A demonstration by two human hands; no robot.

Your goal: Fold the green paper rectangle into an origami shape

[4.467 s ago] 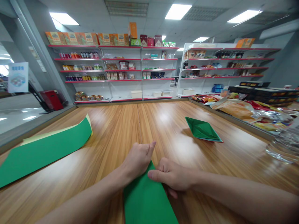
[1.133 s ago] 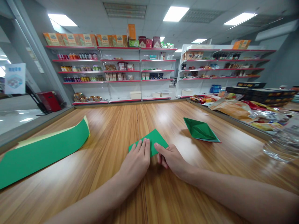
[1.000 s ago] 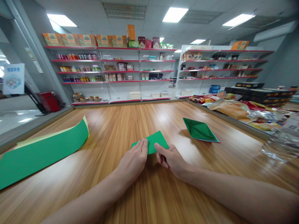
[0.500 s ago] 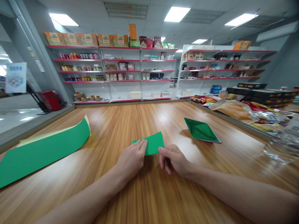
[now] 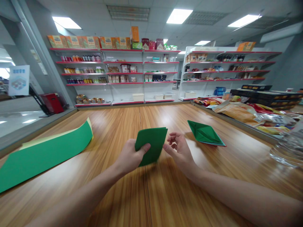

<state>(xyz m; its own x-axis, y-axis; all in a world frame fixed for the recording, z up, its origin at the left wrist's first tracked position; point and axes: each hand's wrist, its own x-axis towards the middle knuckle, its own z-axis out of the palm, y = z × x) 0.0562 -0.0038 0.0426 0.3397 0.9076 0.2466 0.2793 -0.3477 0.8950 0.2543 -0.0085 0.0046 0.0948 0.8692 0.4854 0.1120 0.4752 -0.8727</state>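
Observation:
My left hand [image 5: 134, 154] grips a folded piece of green paper [image 5: 153, 143] at its left side, thumb on the near face and fingers hidden behind. The paper is tilted up off the table, its broad face toward me. Just right of it is my right hand [image 5: 178, 151], fingers curled and apart, with nothing between them; its thumb tip is close to the paper's right edge. A folded green paper boat [image 5: 205, 132] lies on the table to the right. On the left is a long strip of green paper [image 5: 52, 154] with a yellowish underside and a curled end.
The wooden table [image 5: 113, 195] has a seam down its middle. Snack bags [image 5: 241, 112] and stacked black boxes [image 5: 265, 96] stand at the right beside a clear plastic bottle [image 5: 286, 151]. Stocked shelves [image 5: 123, 72] stand beyond the table.
The folded green paper has been lifted from the table and tipped up to face me. My left hand has gone from pressing on it to gripping it; my right hand has opened beside it.

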